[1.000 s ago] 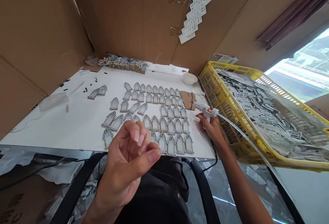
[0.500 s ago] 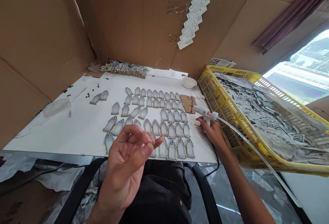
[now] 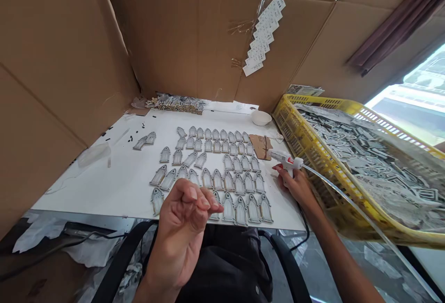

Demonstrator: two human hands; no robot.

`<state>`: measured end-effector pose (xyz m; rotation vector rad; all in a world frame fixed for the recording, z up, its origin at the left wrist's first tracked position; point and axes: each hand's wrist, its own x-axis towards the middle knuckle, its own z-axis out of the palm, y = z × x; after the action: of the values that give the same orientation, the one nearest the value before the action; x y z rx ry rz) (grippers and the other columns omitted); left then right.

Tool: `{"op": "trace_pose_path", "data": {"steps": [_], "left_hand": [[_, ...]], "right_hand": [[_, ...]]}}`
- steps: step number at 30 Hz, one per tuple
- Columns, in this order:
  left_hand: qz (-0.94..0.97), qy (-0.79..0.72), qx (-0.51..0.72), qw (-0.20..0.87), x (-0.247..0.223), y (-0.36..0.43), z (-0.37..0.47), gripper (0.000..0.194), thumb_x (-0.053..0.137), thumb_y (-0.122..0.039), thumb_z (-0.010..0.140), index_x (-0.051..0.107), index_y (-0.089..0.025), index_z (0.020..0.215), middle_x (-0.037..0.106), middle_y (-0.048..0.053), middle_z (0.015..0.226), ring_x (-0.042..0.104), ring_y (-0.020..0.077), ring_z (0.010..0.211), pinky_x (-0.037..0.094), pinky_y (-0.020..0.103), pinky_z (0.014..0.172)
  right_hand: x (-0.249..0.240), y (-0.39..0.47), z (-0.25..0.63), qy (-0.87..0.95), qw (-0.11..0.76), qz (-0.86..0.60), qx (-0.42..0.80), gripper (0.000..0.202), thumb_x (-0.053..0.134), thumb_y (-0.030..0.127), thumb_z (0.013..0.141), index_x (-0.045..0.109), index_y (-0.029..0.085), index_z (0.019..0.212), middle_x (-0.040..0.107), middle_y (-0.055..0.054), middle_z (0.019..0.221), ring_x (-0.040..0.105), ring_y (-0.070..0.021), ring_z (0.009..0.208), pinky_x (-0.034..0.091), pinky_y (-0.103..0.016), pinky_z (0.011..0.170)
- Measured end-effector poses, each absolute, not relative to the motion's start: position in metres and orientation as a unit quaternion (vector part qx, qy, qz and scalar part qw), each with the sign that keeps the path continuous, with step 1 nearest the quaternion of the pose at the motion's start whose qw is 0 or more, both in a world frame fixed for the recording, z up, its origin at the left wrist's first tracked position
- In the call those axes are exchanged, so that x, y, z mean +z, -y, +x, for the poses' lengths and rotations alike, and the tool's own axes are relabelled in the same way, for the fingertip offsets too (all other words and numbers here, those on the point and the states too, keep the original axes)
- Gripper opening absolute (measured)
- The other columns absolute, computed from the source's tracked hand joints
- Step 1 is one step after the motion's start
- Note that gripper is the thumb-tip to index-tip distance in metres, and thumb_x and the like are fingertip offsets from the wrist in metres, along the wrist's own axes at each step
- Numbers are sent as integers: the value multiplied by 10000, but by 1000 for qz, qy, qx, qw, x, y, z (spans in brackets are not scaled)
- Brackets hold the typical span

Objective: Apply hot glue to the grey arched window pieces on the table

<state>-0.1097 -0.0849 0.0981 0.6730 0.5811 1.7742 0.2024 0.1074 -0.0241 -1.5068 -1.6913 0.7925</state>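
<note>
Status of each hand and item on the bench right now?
Left hand: raised, fingers curled, nothing visible in its grip
Right hand: closed around the glue gun's handle
Glue gun: held, nozzle at the cardboard piece
Arched frames: lying flat, loosely in rows
White bowl: upright
Yellow basket: open-topped, heaped with parts

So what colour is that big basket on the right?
Yellow; the basket shows best in the head view.
</note>
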Motion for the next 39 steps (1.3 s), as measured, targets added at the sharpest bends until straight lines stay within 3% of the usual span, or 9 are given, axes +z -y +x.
{"op": "trace_pose_path", "data": {"steps": [6,14,19,25,26,28,30,34,39], "left_hand": [[302,-223,744,553,100,87,-111,190,946,-146,905,799,-257,952,724,-36,787,740,123,842,677,184,784],[311,-219,720,581,96,90,-109,135,786,-184,1051,814,-299,1115,800,11,917,774,166,993,676,218,818],[321,-225,728,563,94,89,-108,123,776,-229,1071,822,-313,1148,837,26,1013,782,171,1020,673,212,809],[334,-292,732,518,93,88,-109,52,810,-345,1072,824,-295,1071,771,-7,769,762,129,857,643,172,811],[342,-321,733,492,93,87,-109,79,863,-299,1030,819,-302,1096,793,-7,833,769,129,894,647,181,861],[352,-376,734,442,94,86,-106,380,968,-187,904,801,-333,1213,825,18,1153,787,168,1072,656,222,953],[344,-410,730,425,95,86,-104,514,1000,-183,849,784,-341,1287,769,48,1372,788,217,1159,670,253,946],[323,-403,739,432,93,85,-102,265,963,-235,901,818,-265,1121,797,43,1140,808,176,994,668,235,916],[297,-410,752,422,92,85,-106,266,990,-227,861,815,-252,1059,786,23,1041,801,174,1007,656,239,962]], "right_hand": [[-25,-107,202,655,360,-591,304,431,607,652,945,729,239,925,574,20,484,587,-248,499,499,-374,605],[-25,-107,203,649,364,-593,307,467,623,678,929,752,232,973,575,24,503,592,-254,503,519,-381,597],[-21,-106,201,653,361,-588,311,453,629,705,925,710,260,899,572,18,496,579,-248,498,502,-380,590],[-19,-104,200,655,358,-589,310,470,607,711,935,709,252,923,568,27,489,565,-243,492,486,-383,607],[-20,-104,200,654,358,-590,310,474,605,707,933,716,246,937,568,27,487,567,-246,493,482,-383,605],[-20,-104,200,653,358,-591,309,474,608,697,930,730,240,962,571,29,488,577,-252,499,482,-383,606],[-21,-105,201,653,359,-591,309,463,614,691,930,735,245,958,576,29,492,584,-254,504,486,-382,614],[-21,-105,201,652,359,-593,308,448,612,684,935,718,257,851,590,13,503,591,-248,509,490,-385,634],[-22,-105,201,652,359,-590,312,456,604,689,938,722,256,853,598,8,515,580,-242,491,478,-382,605]]}}
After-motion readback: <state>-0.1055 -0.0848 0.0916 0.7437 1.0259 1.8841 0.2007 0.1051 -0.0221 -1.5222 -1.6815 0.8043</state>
